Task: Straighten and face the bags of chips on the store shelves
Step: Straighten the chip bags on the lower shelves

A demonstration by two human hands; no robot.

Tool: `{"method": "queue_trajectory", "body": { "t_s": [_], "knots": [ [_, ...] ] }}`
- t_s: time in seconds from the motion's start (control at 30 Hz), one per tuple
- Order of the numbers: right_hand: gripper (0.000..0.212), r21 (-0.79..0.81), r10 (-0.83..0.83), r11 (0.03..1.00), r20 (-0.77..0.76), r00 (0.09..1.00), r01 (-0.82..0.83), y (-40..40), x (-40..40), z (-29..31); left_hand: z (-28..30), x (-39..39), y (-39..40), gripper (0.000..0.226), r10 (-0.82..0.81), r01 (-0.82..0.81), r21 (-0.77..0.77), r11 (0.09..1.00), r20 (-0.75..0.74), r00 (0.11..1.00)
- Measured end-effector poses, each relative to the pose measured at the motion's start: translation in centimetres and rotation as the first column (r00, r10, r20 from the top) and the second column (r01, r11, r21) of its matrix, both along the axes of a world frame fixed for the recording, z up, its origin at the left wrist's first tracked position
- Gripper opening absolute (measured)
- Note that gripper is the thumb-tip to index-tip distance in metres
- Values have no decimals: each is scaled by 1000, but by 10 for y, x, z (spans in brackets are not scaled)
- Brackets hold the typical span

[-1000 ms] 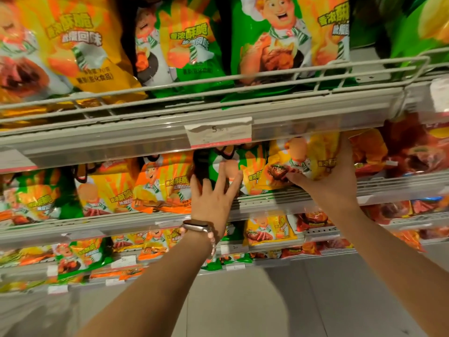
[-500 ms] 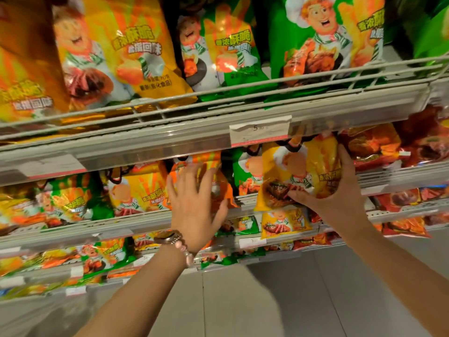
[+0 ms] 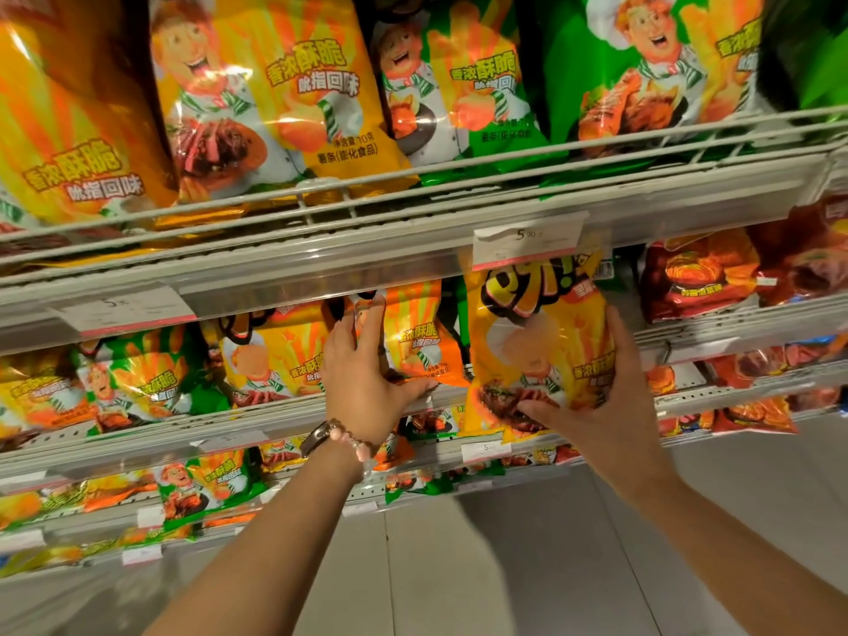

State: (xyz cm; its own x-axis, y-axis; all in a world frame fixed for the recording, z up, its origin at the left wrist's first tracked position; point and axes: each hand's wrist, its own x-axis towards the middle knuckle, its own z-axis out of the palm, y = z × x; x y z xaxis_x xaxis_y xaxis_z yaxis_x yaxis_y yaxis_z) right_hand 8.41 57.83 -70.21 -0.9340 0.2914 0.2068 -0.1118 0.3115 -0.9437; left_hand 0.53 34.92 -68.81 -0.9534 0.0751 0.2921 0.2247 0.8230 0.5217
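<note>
A yellow chip bag [image 3: 541, 351] stands upright at the front of the second shelf, pulled partly out past the rail. My right hand [image 3: 601, 406] grips its lower right corner, thumb across the front and fingers up its right side. To its left an orange chip bag [image 3: 413, 332] sits on the same shelf. My left hand [image 3: 362, 383] holds this bag at its lower left, fingers spread on the front and thumb under its bottom edge. Another yellow bag [image 3: 270, 355] and a green bag [image 3: 133, 383] stand further left.
The shelf above [image 3: 413, 250] overhangs the bags and carries a price tag [image 3: 527, 243]; large yellow and green bags [image 3: 275, 98] stand on it. Red bags [image 3: 697, 277] fill the shelf to the right. Lower shelves with small bags and grey floor tiles [image 3: 504, 566] lie below.
My right hand has drawn the yellow bag forward and upright. My left hand shifted left from the green-orange bags onto the orange bag. The view has swung left.
</note>
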Motion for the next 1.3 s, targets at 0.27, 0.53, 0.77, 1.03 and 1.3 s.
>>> {"method": "queue_trajectory", "body": {
  "t_s": [0.27, 0.53, 0.77, 1.03, 1.3],
  "knots": [
    [108, -22, -33, 999, -78, 996, 31, -3, 3, 3, 5, 13, -13, 85, 8, 4, 169, 986, -69, 998],
    [99, 16, -72, 997, -105, 992, 74, 5, 5, 16, 10, 47, -26, 83, -75, 99, 328, 940, -84, 994],
    [109, 99, -66, 992, -85, 994, 74, 1, -6, 30, 20, 56, -47, 81, -183, 204, 350, 914, -93, 979],
    [103, 159, -99, 981, -104, 990, 115, -34, -19, 22, 20, 69, -86, 76, -249, 276, 146, 950, -177, 952],
    [112, 188, -129, 972, -80, 988, 142, -64, -33, 24, 20, 74, -113, 76, -316, 333, 77, 940, -177, 932]
  ]
}}
